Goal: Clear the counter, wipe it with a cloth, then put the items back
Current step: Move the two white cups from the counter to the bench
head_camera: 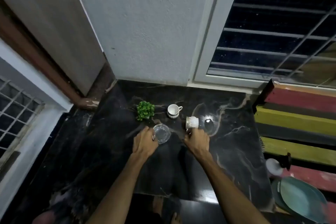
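1. Head view, centre: dark marble counter (pixel 227 151) under both forearms, bearing a small green plant (pixel 145 110) and an upright white cup (pixel 173 111) near the wall.
2. Left hand (pixel 144 142): fingers curled around the rim of a clear glass bowl (pixel 161 132), gripped from the side, probably for lifting or setting down in one motion.
3. Right hand (pixel 197 140): fingers pinched on the handle of a second cup (pixel 192 122), tipped on its side, mouth leftward; handle grip leaves the body free.
4. At right: striped bench (pixel 298 120) with stacked teal plates (pixel 301 198), a likely holding place for counter items.
5. Unclear: no cloth visible; task stage (clearing or returning) not determinable; handle hidden by fingers; bowl contents, and contact of bowl and cup with the counter, uncertain.
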